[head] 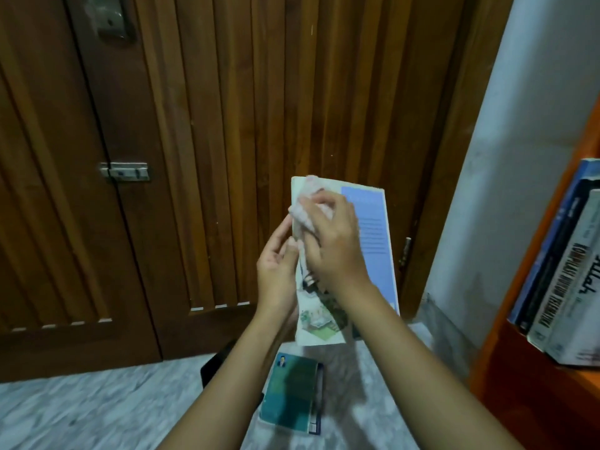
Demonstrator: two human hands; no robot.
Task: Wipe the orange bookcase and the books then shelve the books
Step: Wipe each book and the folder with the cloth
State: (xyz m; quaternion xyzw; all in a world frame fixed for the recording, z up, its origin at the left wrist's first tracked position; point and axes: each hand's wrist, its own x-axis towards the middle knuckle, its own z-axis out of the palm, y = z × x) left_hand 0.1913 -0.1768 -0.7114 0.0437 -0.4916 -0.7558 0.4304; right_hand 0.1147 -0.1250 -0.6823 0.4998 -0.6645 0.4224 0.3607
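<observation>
A light, probably bendy paperback is gripped along one long edge by the left hand. A soft cloth, bunched in the right hand, is pressed onto its cover.

Past the fingers of the right hand, which grip the cloth, the wooden door closes off the way ahead. Left of the left hand, which holds the held book, the air is open down to the marble floor. Right of the fingers there is a gap beyond the book's far edge, then the white wall and the orange bookcase, with shelved books packed just inside its upright. Below the fingers a green book lies on the floor, with a dark object just beside it
</observation>
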